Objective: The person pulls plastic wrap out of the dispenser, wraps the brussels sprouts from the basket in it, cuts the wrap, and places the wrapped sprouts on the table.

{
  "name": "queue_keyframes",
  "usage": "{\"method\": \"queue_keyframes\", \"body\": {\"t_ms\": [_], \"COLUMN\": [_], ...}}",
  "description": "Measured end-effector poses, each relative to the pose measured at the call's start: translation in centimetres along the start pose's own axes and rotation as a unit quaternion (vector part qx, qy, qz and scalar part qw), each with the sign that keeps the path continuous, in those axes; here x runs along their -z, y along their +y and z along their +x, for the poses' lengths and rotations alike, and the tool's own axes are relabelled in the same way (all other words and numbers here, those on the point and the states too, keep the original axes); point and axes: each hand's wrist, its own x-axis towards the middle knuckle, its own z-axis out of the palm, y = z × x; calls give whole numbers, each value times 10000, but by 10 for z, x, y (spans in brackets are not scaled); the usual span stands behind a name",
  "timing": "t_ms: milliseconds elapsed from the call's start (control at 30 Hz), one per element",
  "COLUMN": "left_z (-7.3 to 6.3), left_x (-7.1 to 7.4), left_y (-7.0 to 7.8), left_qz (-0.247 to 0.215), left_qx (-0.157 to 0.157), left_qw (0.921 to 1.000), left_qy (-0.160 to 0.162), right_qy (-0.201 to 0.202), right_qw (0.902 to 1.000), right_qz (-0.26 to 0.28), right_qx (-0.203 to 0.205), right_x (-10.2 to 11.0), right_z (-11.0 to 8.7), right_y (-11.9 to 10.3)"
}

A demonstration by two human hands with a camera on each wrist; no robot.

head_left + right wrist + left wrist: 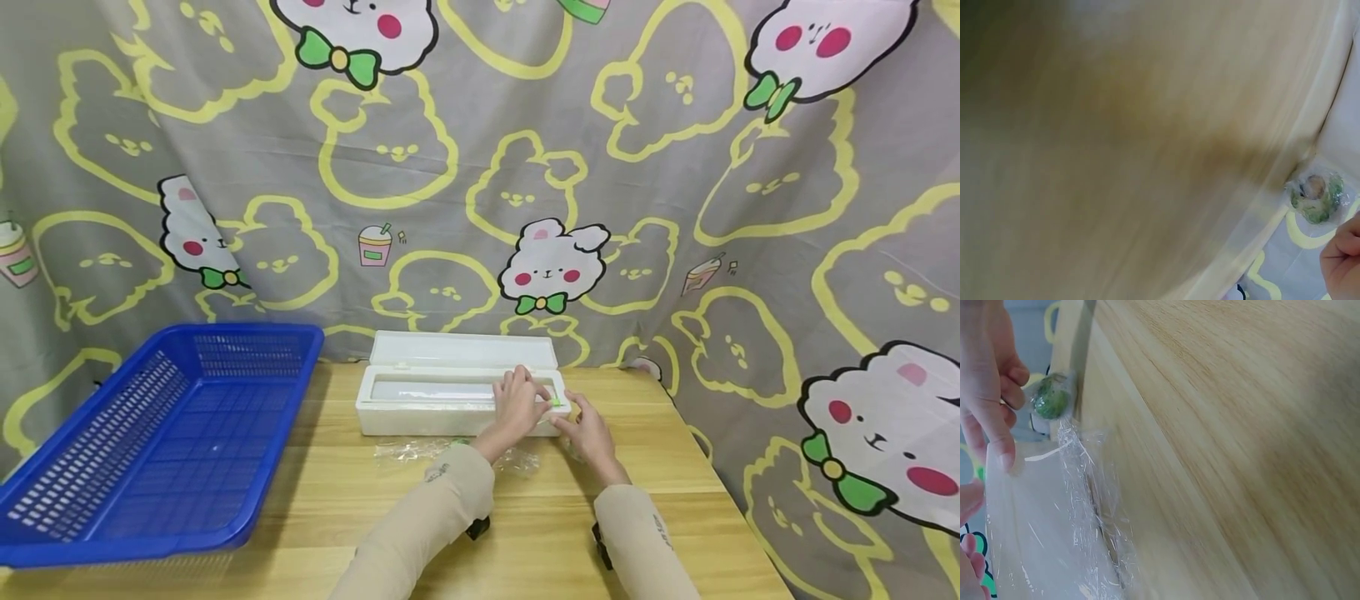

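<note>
A white cling film box (420,422) stands on the table, its lid (461,349) raised. Near the right end of the rim, my left hand (517,404) pinches a small green slide cutter (556,402). My right hand (588,432) grips the box's right front corner with thumb and fingers; in the left wrist view its thumb presses the box front. Clear film (1094,506) hangs crumpled down the front onto the table. Beside the right end is a green vegetable (1317,195) in clear film, a brown round part showing. Whether my right hand touches it I cannot tell.
A large blue plastic basket (213,450) stands at the left of the wooden table (337,517). A patterned grey curtain (450,150) hangs behind the table and along its right side.
</note>
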Motion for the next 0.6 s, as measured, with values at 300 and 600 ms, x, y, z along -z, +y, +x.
{"method": "queue_keyframes", "body": {"t_ms": [300, 600], "left_z": [1, -1], "left_x": [0, 1], "left_y": [-4, -7], "left_qz": [168, 191], "left_qx": [-66, -120], "left_qw": [9998, 9997], "left_qy": [40, 131], "right_qy": [-3, 17], "right_qw": [9999, 9993], "right_qz": [-171, -368], "right_qx": [17, -67], "right_x": [1, 0], "right_z": [0, -2], "right_y": [-2, -1]}}
